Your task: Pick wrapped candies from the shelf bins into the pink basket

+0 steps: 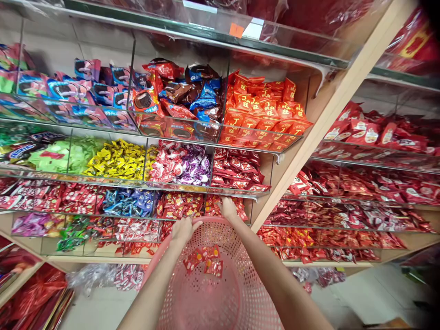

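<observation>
A pink perforated plastic basket is held in front of the shelves, with a few small red candy packets at its bottom. My left hand grips the basket's rim at its far left side. Beyond the rim, my right hand reaches into a compartment of red candy packets. Its fingers are bent over the packets, and whether anything is between them cannot be made out. Left of that compartment lie red packets with yellow spots.
Clear-fronted shelves hold orange-red packets, yellow candies and purple-white candies. A slanting wooden divider stands on the right, with more red packets beyond. Plastic bags lie below the shelves at left.
</observation>
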Demonstrator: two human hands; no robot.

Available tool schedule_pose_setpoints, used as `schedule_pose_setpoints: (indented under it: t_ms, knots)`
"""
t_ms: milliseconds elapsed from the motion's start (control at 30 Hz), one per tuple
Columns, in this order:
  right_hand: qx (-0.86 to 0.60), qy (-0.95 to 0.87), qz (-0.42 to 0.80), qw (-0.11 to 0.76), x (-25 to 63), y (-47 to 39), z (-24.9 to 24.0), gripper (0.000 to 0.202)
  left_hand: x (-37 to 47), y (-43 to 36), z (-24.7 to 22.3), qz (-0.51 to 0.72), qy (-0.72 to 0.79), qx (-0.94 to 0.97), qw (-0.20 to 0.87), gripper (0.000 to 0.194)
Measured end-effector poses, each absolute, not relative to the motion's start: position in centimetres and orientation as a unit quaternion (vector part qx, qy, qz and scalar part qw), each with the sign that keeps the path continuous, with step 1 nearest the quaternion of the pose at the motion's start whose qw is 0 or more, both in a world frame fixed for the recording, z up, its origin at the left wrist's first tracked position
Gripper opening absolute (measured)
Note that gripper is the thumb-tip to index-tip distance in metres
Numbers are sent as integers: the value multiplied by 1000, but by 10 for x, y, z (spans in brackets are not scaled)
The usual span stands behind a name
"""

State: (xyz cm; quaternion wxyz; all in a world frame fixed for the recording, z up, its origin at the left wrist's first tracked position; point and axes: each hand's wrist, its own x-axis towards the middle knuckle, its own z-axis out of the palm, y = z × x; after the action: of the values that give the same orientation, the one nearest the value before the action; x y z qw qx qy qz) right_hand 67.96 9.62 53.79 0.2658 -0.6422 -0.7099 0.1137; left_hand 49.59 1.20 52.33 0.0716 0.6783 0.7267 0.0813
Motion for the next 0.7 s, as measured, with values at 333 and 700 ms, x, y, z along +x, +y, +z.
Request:
schedule_pose_setpoints:
  t_ms: [333,700]
  knots:
    - [-592,-734,117,313,688,81,540,11,496,12,524,81,727,678,73,60]
    - [-502,-629,266,531,687,-22,549,24,499,11,527,68,733,671,93,61]
